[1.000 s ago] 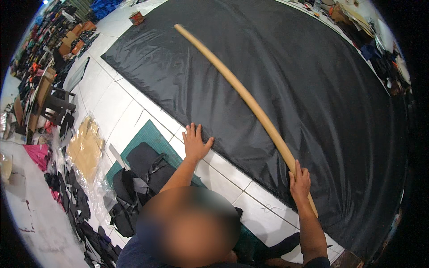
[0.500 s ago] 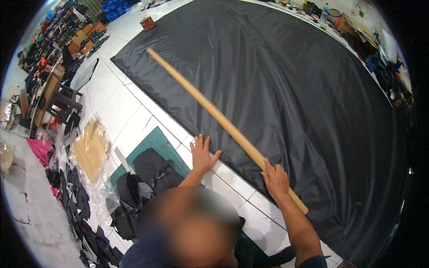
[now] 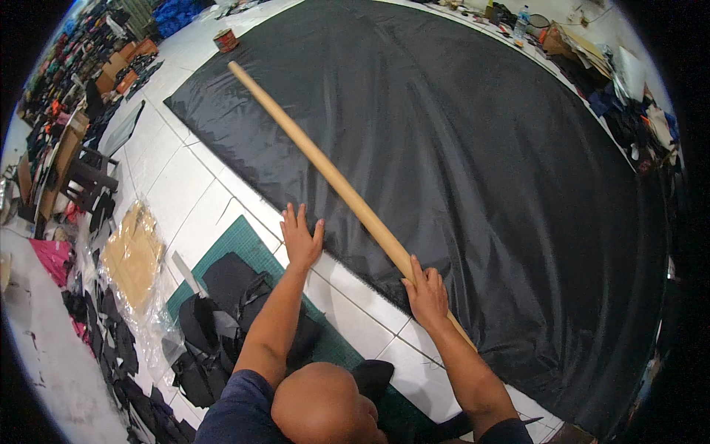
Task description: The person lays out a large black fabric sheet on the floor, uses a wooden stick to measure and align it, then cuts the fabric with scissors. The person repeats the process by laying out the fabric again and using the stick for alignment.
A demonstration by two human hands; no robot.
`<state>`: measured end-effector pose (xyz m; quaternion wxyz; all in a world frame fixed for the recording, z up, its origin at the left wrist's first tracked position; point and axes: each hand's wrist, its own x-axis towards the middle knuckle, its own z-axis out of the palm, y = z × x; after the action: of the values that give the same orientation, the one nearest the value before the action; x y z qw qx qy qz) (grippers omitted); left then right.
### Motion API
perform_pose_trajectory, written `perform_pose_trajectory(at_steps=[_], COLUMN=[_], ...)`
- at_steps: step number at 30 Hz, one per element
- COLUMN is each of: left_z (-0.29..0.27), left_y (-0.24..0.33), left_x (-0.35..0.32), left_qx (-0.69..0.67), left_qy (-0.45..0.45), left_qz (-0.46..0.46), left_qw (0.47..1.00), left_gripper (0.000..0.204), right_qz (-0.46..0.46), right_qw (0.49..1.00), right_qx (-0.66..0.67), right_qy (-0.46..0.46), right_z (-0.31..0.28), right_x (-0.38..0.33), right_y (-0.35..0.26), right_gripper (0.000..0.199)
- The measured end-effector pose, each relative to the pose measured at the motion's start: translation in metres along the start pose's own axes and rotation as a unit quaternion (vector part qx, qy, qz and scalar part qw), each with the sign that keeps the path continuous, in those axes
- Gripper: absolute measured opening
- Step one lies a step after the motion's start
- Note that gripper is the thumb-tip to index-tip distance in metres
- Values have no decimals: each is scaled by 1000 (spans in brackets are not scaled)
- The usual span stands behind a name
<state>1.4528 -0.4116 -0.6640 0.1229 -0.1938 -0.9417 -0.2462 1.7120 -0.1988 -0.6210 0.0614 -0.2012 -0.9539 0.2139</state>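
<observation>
A long tan cardboard tube [image 3: 323,164] lies slantwise over a wide, shiny black sheet [image 3: 532,222] spread on the floor. My right hand [image 3: 427,294] is closed over the tube near its near end, with the thumb on the left side and the fingers over the top and right. My left hand [image 3: 302,240] rests palm down with fingers spread on the sheet's near left edge, apart from the tube. Left of my arm, dark folded fabric pieces [image 3: 235,277] lie on a green cutting mat [image 3: 229,240], with a metal ruler [image 3: 188,272] at its edge.
A red can [image 3: 226,41] stands at the sheet's far left corner. Packaged brown material [image 3: 133,255] in clear plastic lies at left, by black scraps [image 3: 115,333]. A dark stool [image 3: 90,181] and stacked fabrics line the left. Clutter with a bottle [image 3: 521,22] borders the far right.
The tube has slid toward the far left along its length, my right hand moving with it. My left hand has shifted a little left along the sheet's edge. The whole view has also shifted slightly.
</observation>
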Motion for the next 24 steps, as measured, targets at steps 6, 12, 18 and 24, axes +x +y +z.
perform_pose_trajectory(at_steps=[6, 12, 18, 24], left_z=[20, 14, 12, 6], left_y=[10, 0, -1, 10], left_x=[23, 17, 19, 23], left_qx=[107, 121, 154, 181], left_qy=[-183, -181, -176, -189], left_qz=[-48, -38, -38, -35], left_qw=[976, 975, 971, 965], left_gripper=[93, 95, 94, 93], right_qz=[144, 250, 330, 421], right_qw=[987, 964, 933, 890], right_qx=[-67, -83, -115, -119], right_qy=[17, 39, 88, 129], right_z=[-7, -30, -50, -80], right_x=[-2, -35, -66, -97], right_y=[41, 103, 157, 213], right_gripper=[59, 58, 59, 57])
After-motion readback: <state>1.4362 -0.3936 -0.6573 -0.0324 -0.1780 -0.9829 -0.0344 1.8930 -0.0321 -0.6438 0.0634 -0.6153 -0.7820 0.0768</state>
